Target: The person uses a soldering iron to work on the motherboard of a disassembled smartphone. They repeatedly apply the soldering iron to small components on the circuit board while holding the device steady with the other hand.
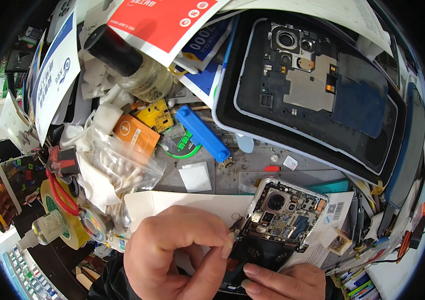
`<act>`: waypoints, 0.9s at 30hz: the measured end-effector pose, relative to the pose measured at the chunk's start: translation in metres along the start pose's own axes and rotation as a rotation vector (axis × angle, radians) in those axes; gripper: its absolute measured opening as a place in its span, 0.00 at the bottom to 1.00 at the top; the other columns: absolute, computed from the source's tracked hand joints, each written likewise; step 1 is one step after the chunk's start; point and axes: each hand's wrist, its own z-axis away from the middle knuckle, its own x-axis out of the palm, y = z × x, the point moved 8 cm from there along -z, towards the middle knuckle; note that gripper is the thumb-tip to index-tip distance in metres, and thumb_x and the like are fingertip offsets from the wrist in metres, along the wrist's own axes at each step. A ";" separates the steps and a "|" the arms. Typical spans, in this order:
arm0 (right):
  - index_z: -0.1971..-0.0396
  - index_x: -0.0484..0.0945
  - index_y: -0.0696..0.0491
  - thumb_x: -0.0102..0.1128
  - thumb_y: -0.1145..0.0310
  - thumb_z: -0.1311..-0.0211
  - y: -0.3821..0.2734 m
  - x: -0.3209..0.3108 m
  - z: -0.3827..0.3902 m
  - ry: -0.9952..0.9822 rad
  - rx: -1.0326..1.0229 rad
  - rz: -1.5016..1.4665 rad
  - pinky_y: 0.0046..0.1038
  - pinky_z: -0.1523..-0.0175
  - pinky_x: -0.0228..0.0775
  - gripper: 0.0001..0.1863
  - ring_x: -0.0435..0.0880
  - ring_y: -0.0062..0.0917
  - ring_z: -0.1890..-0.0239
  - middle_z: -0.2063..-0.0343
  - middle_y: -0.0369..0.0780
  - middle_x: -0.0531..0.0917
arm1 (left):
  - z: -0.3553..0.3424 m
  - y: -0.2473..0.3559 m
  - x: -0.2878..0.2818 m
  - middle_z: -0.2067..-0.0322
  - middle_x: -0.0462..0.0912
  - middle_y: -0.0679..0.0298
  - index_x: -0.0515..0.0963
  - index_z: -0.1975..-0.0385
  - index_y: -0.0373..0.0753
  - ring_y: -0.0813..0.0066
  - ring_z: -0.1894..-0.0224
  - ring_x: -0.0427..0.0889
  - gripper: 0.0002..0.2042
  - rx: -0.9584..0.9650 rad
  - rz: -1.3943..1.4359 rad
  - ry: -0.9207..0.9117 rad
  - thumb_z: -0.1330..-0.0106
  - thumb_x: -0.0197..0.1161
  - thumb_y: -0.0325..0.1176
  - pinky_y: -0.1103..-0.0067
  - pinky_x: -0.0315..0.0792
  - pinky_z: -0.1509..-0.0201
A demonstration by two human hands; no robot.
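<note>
An opened phone (280, 217) with exposed camera module and circuit board lies on white card (147, 200) at lower centre, its black battery (260, 250) toward me. My left hand (177, 250) is closed, thumb and index finger pinched at the phone's left edge; what is between them is too small to make out. My right hand (287, 282) rests its extended fingertips on the battery's lower part; its thumb is hidden. Above, a detached phone back assembly (312, 90) with camera rings and a metal plate lies on a dark tray (227, 95).
A blue tool (200, 131), black-capped bottle (140, 80), orange card (135, 135) and bag of cotton swabs (132, 170) crowd the grey mat (222, 175). Papers (55, 85) stand left, near tape rolls (57, 225) and a keyboard (27, 270). Tools (360, 215) line the right.
</note>
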 end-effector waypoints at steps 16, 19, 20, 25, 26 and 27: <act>0.57 0.88 0.60 0.67 0.77 0.40 0.001 0.000 0.001 0.025 -0.026 -0.007 0.22 0.78 0.60 0.12 0.76 0.20 0.83 0.55 0.50 0.91 | -0.001 0.001 -0.001 0.57 0.83 0.49 0.67 0.44 0.27 0.82 0.71 0.83 0.21 -0.009 -0.028 -0.030 0.35 0.59 0.07 0.90 0.74 0.67; 0.57 0.88 0.60 0.67 0.77 0.40 0.000 -0.002 0.000 0.028 -0.024 -0.025 0.22 0.78 0.61 0.12 0.75 0.20 0.83 0.54 0.49 0.90 | -0.001 0.003 0.002 0.55 0.83 0.46 0.66 0.42 0.27 0.79 0.69 0.85 0.22 -0.005 -0.033 -0.041 0.35 0.59 0.07 0.89 0.76 0.65; 0.57 0.88 0.60 0.67 0.77 0.40 0.001 -0.002 0.000 0.019 -0.004 -0.034 0.22 0.78 0.61 0.12 0.75 0.20 0.83 0.54 0.49 0.90 | -0.001 0.003 0.004 0.54 0.83 0.45 0.66 0.42 0.26 0.78 0.67 0.86 0.22 -0.013 -0.025 -0.043 0.35 0.59 0.07 0.88 0.77 0.64; 0.57 0.89 0.58 0.68 0.76 0.41 0.003 -0.004 -0.001 0.000 0.047 -0.064 0.23 0.77 0.61 0.12 0.75 0.19 0.82 0.51 0.48 0.90 | 0.008 -0.007 0.000 0.59 0.84 0.48 0.65 0.48 0.32 0.71 0.58 0.86 0.22 -0.168 0.137 0.237 0.38 0.66 0.12 0.81 0.81 0.53; 0.57 0.89 0.58 0.68 0.76 0.41 0.003 -0.005 -0.001 -0.016 0.065 -0.071 0.23 0.77 0.61 0.12 0.75 0.19 0.82 0.51 0.48 0.90 | 0.009 -0.009 -0.001 0.59 0.84 0.48 0.64 0.48 0.32 0.72 0.59 0.86 0.22 -0.197 0.144 0.254 0.38 0.66 0.12 0.81 0.80 0.53; 0.57 0.89 0.57 0.69 0.76 0.41 0.003 -0.006 -0.001 0.002 0.058 -0.058 0.22 0.77 0.62 0.12 0.75 0.19 0.81 0.51 0.47 0.89 | 0.011 -0.010 0.000 0.60 0.83 0.49 0.64 0.48 0.32 0.72 0.59 0.85 0.22 -0.226 0.149 0.272 0.38 0.66 0.13 0.82 0.80 0.54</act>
